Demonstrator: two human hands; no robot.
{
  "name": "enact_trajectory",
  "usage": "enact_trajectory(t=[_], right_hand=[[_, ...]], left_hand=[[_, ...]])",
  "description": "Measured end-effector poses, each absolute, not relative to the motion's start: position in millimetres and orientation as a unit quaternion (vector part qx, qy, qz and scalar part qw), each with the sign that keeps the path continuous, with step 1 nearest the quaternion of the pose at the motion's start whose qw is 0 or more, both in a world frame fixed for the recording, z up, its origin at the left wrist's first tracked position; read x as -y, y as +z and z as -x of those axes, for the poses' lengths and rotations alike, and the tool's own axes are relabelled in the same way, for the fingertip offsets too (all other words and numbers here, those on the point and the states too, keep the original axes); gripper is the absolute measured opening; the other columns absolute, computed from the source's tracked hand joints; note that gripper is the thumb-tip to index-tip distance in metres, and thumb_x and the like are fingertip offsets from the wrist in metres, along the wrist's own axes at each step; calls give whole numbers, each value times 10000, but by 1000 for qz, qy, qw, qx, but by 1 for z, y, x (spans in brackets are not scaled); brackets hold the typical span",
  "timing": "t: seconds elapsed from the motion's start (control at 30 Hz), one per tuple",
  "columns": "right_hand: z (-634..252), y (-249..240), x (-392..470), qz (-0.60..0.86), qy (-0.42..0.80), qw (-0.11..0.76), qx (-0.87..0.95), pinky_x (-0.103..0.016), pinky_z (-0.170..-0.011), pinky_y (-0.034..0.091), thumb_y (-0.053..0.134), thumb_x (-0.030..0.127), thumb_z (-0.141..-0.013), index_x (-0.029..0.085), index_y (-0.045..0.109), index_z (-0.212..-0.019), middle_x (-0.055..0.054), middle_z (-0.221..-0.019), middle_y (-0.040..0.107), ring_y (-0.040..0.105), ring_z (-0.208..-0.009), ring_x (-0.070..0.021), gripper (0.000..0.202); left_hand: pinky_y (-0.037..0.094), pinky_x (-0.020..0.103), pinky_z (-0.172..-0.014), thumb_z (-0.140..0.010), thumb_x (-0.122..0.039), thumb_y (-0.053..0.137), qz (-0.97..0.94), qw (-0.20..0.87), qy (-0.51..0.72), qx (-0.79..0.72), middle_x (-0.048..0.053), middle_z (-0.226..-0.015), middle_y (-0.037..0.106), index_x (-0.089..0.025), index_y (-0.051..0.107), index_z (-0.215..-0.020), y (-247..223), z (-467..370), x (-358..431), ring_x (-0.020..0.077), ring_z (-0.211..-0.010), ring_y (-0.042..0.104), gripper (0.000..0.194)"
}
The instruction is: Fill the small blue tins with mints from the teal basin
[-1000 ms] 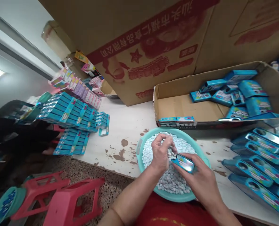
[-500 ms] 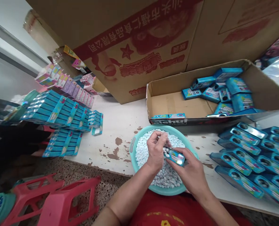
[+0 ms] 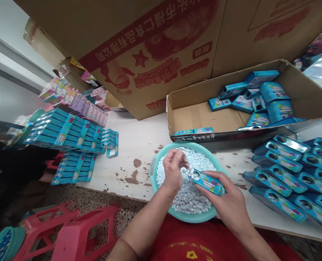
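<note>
My right hand (image 3: 230,201) grips a small blue candy box (image 3: 208,182), tilted over a mint-green basin (image 3: 153,170). White candies show in the round opening at the box's left end. The basin is filled with small white candies (image 3: 189,203). Just left of the box, my left hand (image 3: 173,168) hovers above the candies, its fingers curled together and apart from the box. Whatever those fingers hold, if anything, is hidden.
Behind the basin, a low cardboard box (image 3: 188,108) holds several blue boxes. Rows of blue boxes with round holes (image 3: 282,177) stand at right. Stacked blue packs (image 3: 60,127) fill the left, near pink stools (image 3: 82,232). A person's dark sleeve (image 3: 16,163) shows far left.
My left hand has drawn back left, away from the box's opening. The box in my right hand has moved slightly right, and white candies now show in its opening.
</note>
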State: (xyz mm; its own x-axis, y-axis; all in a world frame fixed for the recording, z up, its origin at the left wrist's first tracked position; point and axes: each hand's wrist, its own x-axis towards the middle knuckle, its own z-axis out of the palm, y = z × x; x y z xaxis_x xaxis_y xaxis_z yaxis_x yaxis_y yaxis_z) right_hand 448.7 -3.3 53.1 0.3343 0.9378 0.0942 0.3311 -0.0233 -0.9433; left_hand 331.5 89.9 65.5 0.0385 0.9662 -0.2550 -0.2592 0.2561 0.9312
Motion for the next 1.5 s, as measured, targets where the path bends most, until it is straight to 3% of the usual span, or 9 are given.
enact_trajectory(t=[0.13,0.23,0.43,0.57,0.73,0.93,1.07,1.33,1.5], right_hand=[[-459,60,12,656,287,509,478,-363,-783,525,706,379,-735,235,621,-947,-54,-953,650,627,-883,-226,270],[-465,58,12,655,288,505,482,-369,-791,522,709,349,-738,230,617,-958,-54,-956,649,625,-891,-224,267],[-463,57,7,651,291,516,474,-355,-807,512,710,290,-741,232,609,-963,-45,-952,646,619,-904,-211,250],[-463,58,7,645,298,525,468,-356,-797,518,707,304,-740,227,607,-969,-52,-962,645,622,-902,-214,261],[-466,56,6,662,283,512,469,-361,-809,509,718,304,-731,226,597,-964,-52,-955,639,616,-905,-215,273],[-454,51,-2,683,293,430,512,-352,-753,489,694,255,-737,223,586,-929,-47,-910,630,606,-873,-227,223],[-442,52,-7,672,293,418,536,-355,-764,483,669,219,-746,222,583,-941,-50,-917,625,592,-891,-231,213],[-446,54,-5,647,336,474,494,-341,-798,491,723,227,-708,220,613,-951,-35,-932,635,608,-896,-212,266],[-463,57,-1,620,406,538,402,-330,-804,521,784,340,-642,212,652,-936,-46,-969,654,631,-892,-209,346]], left_hand=[[458,326,-731,-820,-418,502,-611,508,236,-560,50,-840,627,-191,575,-767,28,-311,-108,206,-852,568,244],[368,447,-912,-856,-373,478,-775,343,42,-528,64,-1149,610,-230,627,-963,-3,-313,-111,288,-1113,460,233],[378,446,-861,-889,-462,399,-821,263,-53,-503,107,-1108,582,-216,558,-1075,-19,-337,-103,294,-1050,499,347],[399,335,-766,-854,-412,463,-797,326,-12,-509,61,-918,613,-222,578,-891,-21,-334,-105,230,-873,551,225],[392,255,-614,-737,-439,578,-595,510,232,-576,-17,-629,507,-195,508,-665,-10,-325,-103,143,-625,487,264],[306,192,-425,-702,-359,641,-291,714,424,-476,-50,-602,480,-197,442,-717,59,-330,-89,62,-445,399,258],[363,195,-442,-709,-310,634,-267,700,487,-449,-37,-622,506,-187,445,-698,77,-339,-86,79,-501,487,226],[240,166,-361,-657,-311,661,-176,731,476,-457,-57,-580,440,-185,436,-670,81,-336,-97,51,-436,381,258],[444,250,-574,-673,-415,641,-404,630,365,-555,20,-795,596,-192,560,-733,59,-309,-109,161,-742,567,245]])
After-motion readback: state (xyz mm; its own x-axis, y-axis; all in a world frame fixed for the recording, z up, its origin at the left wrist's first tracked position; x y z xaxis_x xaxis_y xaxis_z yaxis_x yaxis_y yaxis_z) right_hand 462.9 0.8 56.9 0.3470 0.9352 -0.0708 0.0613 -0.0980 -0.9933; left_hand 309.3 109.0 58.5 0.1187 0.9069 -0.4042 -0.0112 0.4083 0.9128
